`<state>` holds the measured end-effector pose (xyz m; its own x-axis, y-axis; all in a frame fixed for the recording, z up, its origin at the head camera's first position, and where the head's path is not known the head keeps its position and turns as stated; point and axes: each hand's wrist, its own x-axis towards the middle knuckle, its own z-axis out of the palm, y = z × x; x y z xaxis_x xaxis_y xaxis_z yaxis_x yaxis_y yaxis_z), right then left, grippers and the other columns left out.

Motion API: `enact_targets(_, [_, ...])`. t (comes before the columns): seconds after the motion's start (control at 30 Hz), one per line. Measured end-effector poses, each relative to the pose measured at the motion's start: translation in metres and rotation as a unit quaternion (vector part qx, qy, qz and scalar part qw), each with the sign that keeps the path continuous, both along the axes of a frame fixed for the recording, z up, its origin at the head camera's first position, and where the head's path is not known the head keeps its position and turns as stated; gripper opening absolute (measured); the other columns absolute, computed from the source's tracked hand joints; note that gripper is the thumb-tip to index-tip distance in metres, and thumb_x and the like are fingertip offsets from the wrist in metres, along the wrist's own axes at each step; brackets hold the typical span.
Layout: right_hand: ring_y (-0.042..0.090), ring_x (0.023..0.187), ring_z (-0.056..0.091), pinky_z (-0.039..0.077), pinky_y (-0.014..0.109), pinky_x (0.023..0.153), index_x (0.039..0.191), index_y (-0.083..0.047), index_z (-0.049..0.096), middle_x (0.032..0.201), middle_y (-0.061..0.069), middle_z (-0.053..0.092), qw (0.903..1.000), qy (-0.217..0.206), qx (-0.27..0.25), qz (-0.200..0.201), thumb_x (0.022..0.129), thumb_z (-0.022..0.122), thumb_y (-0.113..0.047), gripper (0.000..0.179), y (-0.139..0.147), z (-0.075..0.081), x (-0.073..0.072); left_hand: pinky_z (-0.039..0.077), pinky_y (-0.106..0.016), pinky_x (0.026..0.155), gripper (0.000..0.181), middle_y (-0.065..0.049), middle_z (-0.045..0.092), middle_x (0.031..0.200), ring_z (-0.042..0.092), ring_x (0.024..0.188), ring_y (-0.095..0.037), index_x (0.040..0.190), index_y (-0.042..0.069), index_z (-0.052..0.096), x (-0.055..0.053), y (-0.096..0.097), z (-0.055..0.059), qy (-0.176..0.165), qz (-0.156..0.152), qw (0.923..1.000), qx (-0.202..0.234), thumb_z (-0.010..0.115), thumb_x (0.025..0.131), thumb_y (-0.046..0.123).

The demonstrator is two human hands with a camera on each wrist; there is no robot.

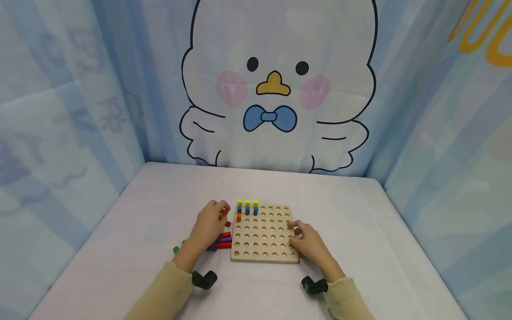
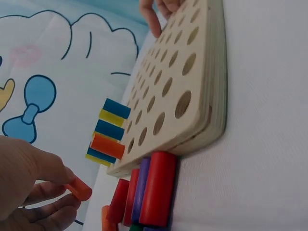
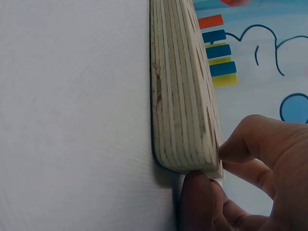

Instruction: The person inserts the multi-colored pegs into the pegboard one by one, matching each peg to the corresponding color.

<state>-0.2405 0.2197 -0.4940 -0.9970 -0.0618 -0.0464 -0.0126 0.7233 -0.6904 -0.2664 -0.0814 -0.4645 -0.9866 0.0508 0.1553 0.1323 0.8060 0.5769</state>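
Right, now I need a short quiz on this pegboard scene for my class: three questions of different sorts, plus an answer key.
1. What does the left hand hold?
(a) a red peg
(b) an orange peg
(c) a green peg
2. True or false: the right hand is at the right side of the wooden pegboard.
3. Fill in the colour: in the row just in front of the yellow pegs, on the person's side, stand three ____ pegs.

Key:
1. (b), an orange peg
2. True
3. Blue, for the blue pegs
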Motion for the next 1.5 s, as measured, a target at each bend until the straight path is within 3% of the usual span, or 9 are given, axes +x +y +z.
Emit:
enact_targets(0.2, [0.017,0.075,0.054,0.049,0.029,0.055,0.134,-0.008,0.064,0.108,0.014,0.059,1.0000,-0.001,-0.001,0.000,0.091,0.066,-0.009,0.043,0.000,0.002,0.000,0.057,-0.036,0.077,0.016,-0.008,0.066,0.105,0.063,0.088,-0.020,0.111,0.013,0.070,-0.002,0.014,0.004,0.054,-0.011,0.9969,0.057,0.073,0.096,0.009])
enact_targets(0.4, [0.017,0.073,0.054,0.050,0.029,0.055,0.134,-0.009,0.064,0.108,0.013,0.058,1.0000,-0.003,-0.002,0.000,0.092,0.066,-0.009,0.042,0.000,0.000,-0.001,0.055,-0.037,0.078,0.014,-0.001,0.071,0.101,0.064,0.090,-0.020,0.105,0.015,0.071,-0.004,0.025,0.001,0.085,-0.019,0.9948,0.052,0.077,0.093,0.015])
enact_targets(0.67, [0.017,0.073,0.053,0.049,0.030,0.055,0.134,-0.010,0.064,0.106,0.011,0.058,1.0000,0.003,-0.003,0.000,0.091,0.066,-0.009,0.043,0.000,-0.002,0.001,0.048,-0.031,0.072,0.008,0.004,0.073,0.096,0.054,0.084,-0.015,0.100,0.019,0.072,-0.012,0.034,-0.011,0.071,-0.017,0.9973,0.011,0.077,0.094,0.023])
enact_targets(0.87, [0.017,0.071,0.053,0.050,0.030,0.054,0.134,-0.010,0.064,0.107,0.012,0.058,1.0000,-0.002,-0.005,-0.001,0.091,0.066,-0.009,0.043,0.000,-0.002,0.001,0.050,-0.033,0.073,0.008,0.002,0.074,0.093,0.055,0.085,-0.018,0.097,0.019,0.073,-0.017,0.036,-0.014,0.061,-0.027,0.9970,-0.039,0.077,0.094,0.026])
enact_targets(1.17, [0.016,0.068,0.053,0.049,0.030,0.053,0.134,-0.010,0.064,0.107,0.011,0.058,0.9999,0.000,-0.010,0.003,0.092,0.066,-0.009,0.042,-0.001,-0.003,0.001,0.051,-0.034,0.075,0.010,0.001,0.077,0.092,0.057,0.083,-0.018,0.099,0.018,0.074,-0.017,0.036,-0.016,0.095,-0.038,0.9918,-0.077,0.079,0.092,0.023])
enact_targets(1.5, [0.015,0.064,0.053,0.048,0.030,0.053,0.134,-0.010,0.064,0.106,0.010,0.057,1.0000,0.001,-0.005,0.001,0.092,0.066,-0.010,0.042,0.000,-0.005,-0.001,0.051,-0.039,0.083,0.013,0.000,0.071,0.103,0.057,0.092,-0.022,0.098,0.021,0.072,-0.011,0.033,-0.023,0.099,-0.080,0.9901,-0.060,0.075,0.092,0.010])
